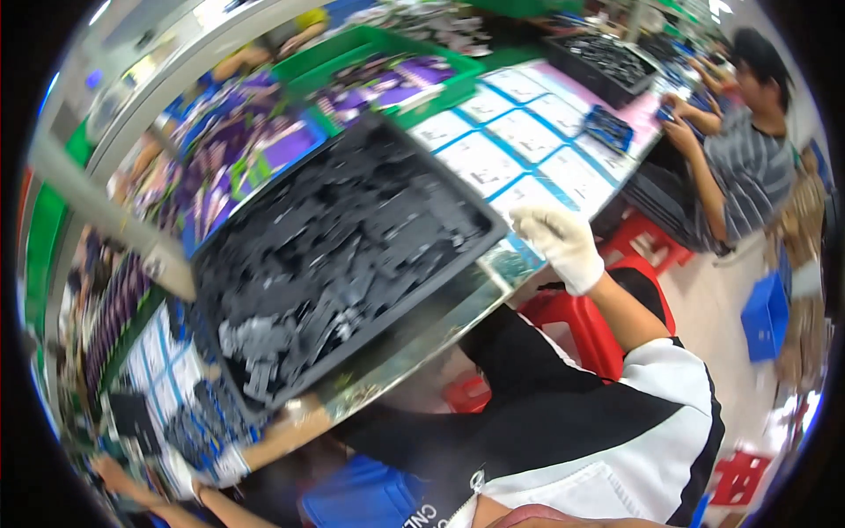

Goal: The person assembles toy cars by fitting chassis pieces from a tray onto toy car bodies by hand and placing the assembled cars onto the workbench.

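Tray (466, 251): black rectangular plastic, heaped with dark flat pieces (326, 229) — light pinches suit.
Right hand (561, 246): white-gloved, beside tray's right corner, fingers curled — grip unclear.
Left hand: unseen.

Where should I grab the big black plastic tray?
Probably the raised rim of the black rectangular plastic tray, at both short ends, from the near long side: it lies open-side up, piled with loose dark pieces, so keep it level.

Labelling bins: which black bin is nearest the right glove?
The large foreground bin, its corner beside the right hand; the other black bin stands farther off.
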A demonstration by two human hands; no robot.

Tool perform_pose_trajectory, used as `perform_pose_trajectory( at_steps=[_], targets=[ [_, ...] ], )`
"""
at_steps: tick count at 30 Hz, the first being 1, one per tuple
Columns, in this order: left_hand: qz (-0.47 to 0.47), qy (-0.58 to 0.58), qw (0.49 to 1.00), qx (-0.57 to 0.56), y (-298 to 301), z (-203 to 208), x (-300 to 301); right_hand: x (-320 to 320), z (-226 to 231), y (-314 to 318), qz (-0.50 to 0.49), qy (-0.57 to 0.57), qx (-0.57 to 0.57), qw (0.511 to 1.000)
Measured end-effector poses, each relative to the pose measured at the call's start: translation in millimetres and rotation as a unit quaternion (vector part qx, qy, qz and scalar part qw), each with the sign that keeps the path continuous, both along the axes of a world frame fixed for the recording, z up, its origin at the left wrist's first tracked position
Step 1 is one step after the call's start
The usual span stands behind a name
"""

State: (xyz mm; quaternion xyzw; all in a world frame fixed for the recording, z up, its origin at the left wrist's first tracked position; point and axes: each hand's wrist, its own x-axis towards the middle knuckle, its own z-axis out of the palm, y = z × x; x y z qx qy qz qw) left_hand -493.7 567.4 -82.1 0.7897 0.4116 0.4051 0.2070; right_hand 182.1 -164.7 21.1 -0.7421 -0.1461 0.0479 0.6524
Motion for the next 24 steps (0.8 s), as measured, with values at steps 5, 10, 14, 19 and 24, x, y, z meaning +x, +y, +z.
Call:
perform_pose_trajectory(
  at_steps=[5,10,14,19,24],
  targets=[
    [0.166,0.168,0.958,0.161,33,36,70,114,-44,-123,-0.345,-0.322,-0.279,0.836],
    [0.328,0.3,0.859,0.252,-135,61,220,207,-69,-234,-0.445,-0.231,-0.424,0.754],
    [0.146,-0.056,0.984,0.084,-255,114,287,254,-105,-271,-0.324,-0.239,-0.481,0.779],
    [0.083,0.071,0.96,0.259,-409,121,378,209,-66,-230,-0.306,-0.308,-0.407,0.804],
    [-0.254,-0.46,0.793,-0.31,-531,107,464,70,28,-82,-0.145,-0.261,-0.233,0.926]
  ],
)
